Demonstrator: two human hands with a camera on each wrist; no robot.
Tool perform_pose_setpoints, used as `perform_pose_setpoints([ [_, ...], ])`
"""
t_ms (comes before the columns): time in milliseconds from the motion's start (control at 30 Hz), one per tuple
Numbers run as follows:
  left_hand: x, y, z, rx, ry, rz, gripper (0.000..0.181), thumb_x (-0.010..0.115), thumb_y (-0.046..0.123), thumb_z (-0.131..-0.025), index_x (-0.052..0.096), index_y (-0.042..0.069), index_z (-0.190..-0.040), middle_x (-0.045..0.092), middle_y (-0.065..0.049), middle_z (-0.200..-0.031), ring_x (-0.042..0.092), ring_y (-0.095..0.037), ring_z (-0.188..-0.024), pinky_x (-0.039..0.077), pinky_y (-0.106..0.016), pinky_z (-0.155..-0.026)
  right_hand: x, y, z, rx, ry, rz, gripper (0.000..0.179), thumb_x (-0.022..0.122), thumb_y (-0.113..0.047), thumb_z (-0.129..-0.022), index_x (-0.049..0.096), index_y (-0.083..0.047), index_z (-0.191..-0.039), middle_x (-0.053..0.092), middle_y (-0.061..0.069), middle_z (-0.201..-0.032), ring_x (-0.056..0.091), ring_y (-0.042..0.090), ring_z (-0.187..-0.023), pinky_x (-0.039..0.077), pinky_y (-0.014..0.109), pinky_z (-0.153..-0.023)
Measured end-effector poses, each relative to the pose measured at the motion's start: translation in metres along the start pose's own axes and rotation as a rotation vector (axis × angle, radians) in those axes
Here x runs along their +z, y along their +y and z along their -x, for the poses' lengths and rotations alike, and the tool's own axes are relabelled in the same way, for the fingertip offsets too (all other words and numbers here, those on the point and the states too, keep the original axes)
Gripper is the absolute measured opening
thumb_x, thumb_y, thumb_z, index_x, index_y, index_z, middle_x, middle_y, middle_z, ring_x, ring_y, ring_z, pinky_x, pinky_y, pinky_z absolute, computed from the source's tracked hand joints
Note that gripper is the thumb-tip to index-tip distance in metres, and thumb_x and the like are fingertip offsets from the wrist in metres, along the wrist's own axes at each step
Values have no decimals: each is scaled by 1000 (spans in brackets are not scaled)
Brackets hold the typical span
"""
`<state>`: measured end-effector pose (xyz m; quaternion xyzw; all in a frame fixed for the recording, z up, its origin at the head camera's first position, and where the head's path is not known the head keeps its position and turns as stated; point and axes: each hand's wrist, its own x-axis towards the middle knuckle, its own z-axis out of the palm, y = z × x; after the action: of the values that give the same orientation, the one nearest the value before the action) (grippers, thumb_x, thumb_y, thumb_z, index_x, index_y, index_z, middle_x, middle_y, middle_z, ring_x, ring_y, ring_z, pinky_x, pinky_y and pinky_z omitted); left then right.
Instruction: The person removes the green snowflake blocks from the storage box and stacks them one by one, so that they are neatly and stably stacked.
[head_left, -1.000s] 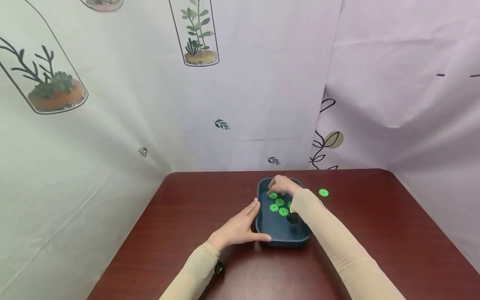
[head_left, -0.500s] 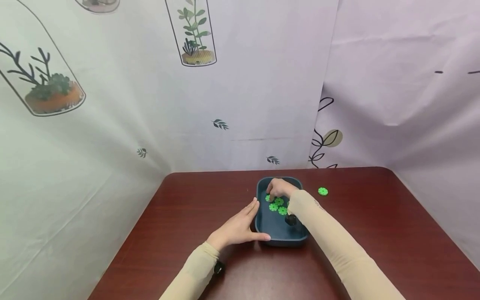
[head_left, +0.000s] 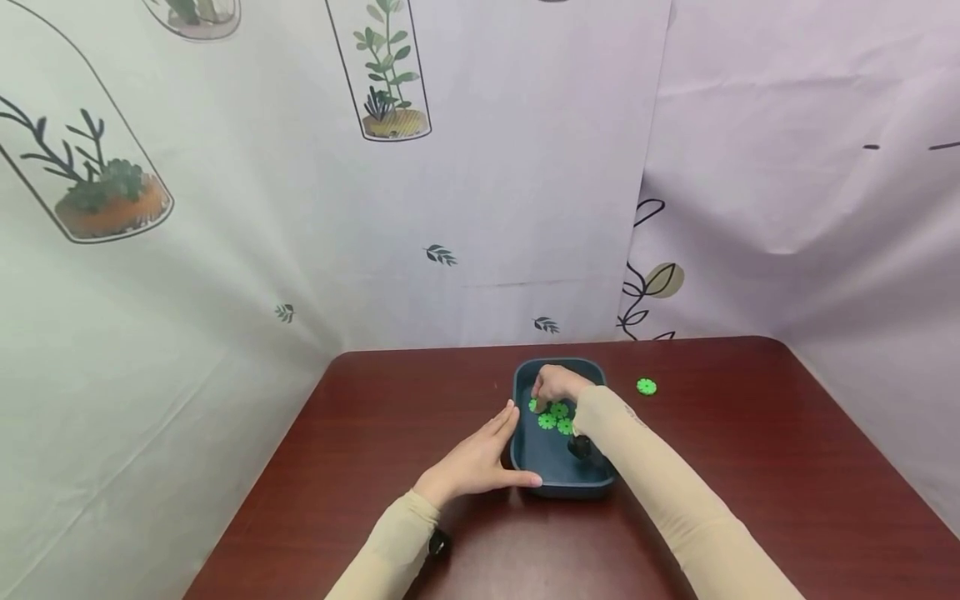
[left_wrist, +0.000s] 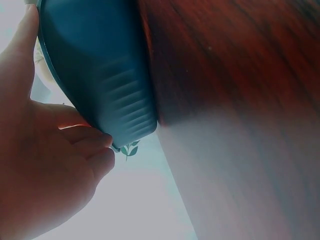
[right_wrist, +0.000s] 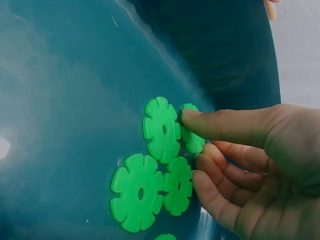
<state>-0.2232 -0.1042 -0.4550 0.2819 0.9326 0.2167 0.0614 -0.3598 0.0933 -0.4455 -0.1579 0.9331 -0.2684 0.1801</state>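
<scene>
A dark blue tray (head_left: 564, 486) with rounded corners stands on the table and holds several flat green notched discs (head_left: 547, 422). My left hand (head_left: 474, 460) rests against its left side, fingers extended, with the thumb over the near rim. In the left wrist view, the fingertips touch the tray's outer wall (left_wrist: 95, 60). Inside the tray, my right hand (head_left: 558, 386) pinches one green notched disc (right_wrist: 193, 134) between thumb and fingers, close to the wall. Three others lie just beside it in the right wrist view. The right sleeve hides part of the tray.
Another green notched disc (head_left: 647, 387) lies on the reddish-brown table (head_left: 720, 433), right of the tray. A pale cloth printed with plants (head_left: 480, 208) hangs behind the table. Each wrist carries a small black device (head_left: 438, 544).
My right hand has shifted slightly left and toward me inside the tray, and the disc at its fingertips has moved the same way. The left hand stays on the tray.
</scene>
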Motion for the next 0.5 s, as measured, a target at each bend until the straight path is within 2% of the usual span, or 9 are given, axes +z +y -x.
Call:
perform_pose_setpoints([
  [233, 0, 1, 0, 5, 0, -5, 117, 64, 76, -81, 18, 4, -161, 9, -9, -169, 15, -19, -153, 30, -40, -117, 1, 0, 2, -12, 16, -5, 20, 84, -6, -81, 75, -5, -99, 71, 6, -104, 65, 20, -91, 56, 39, -84],
  [500, -2, 2, 1, -1, -4, 9, 117, 65, 76, -81, 18, 4, -161, 8, -9, -169, 15, -18, -153, 29, -41, -118, -2, 0, 8, -60, 53, -13, 6, 79, -6, -86, 76, -6, -91, 69, 2, -90, 63, 17, -79, 56, 35, -75],
])
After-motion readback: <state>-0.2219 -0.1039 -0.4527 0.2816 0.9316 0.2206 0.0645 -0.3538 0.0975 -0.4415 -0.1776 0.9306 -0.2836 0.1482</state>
